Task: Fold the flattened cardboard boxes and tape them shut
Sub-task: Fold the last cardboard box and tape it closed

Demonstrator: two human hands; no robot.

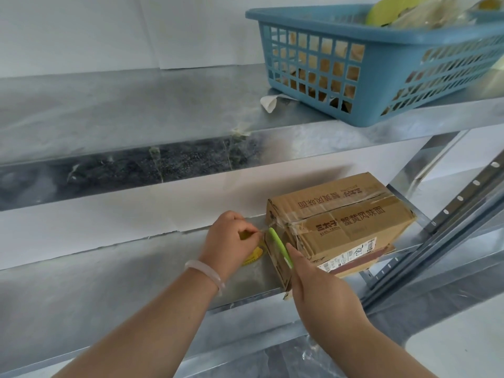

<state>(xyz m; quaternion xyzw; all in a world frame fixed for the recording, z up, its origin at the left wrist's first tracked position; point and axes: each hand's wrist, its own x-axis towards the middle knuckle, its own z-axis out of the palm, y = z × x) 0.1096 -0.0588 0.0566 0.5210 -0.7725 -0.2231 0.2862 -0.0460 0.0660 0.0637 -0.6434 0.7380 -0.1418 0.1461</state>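
A: Item one, cardboard box [349, 222]: stood on the lower shelf [109, 282], flaps closed and taped over, near end jutting past the shelf edge. Contents not visible.

B: Hands?

A: Left hand [229, 241]: fingers curled, pinching a strip of tape [261, 232] pulled taut from the box corner, with a yellow tape roll [255, 256] partly hidden beneath. Right hand [319, 285]: fingers clamped on a green cutter [278, 241] set against that strip.

B: Risks?

A: Probably three. The cutter lay close to the left fingertips, so a slip could nick them. A hard pull might drag the overhanging box off the shelf. Slack tape could curl and stick to itself.

B: Other containers?

A: Blue basket [381, 77] on the upper shelf [136, 105]: brown packets [330, 66] behind the grid, a yellow-green item [390, 9] on top, kind unclear.
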